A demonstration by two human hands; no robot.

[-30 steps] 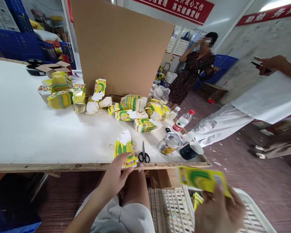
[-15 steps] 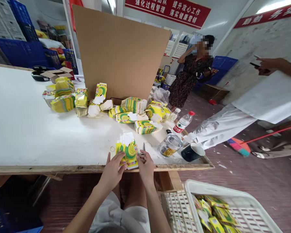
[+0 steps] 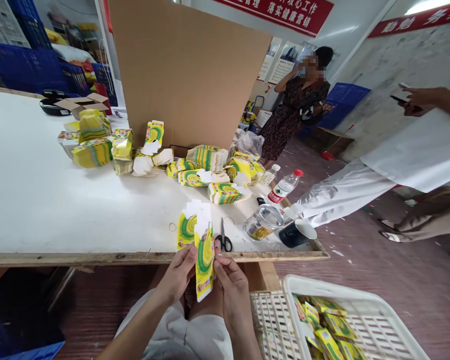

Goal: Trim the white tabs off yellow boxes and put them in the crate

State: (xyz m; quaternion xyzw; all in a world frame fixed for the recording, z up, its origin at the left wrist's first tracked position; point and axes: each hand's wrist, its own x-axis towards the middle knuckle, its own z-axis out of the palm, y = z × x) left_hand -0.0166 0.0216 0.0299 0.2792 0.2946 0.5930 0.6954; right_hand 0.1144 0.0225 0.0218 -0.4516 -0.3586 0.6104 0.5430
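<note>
Both my hands hold one flat yellow-and-green carton blank [image 3: 204,257] upright just off the table's near edge. My left hand [image 3: 178,277] pinches its left side and my right hand [image 3: 230,282] grips its right side. Behind it, a small stack of the same blanks [image 3: 186,227] lies on the white table [image 3: 41,200]. Black scissors [image 3: 223,239] lie just right of that stack. A white plastic crate [image 3: 363,305] at my lower right holds several folded yellow boxes [image 3: 322,327].
More bundles of blanks [image 3: 206,170] lie in front of a big upright cardboard sheet [image 3: 187,75]. A glass jar [image 3: 263,222], dark cup [image 3: 297,232] and water bottles [image 3: 284,187] stand at the table's right end. One person stands behind; another, in white, sits at right.
My hands have lifted one blank off the stack and drawn it toward me, over the table edge. A second ago my right hand was over the crate with a folded box.
</note>
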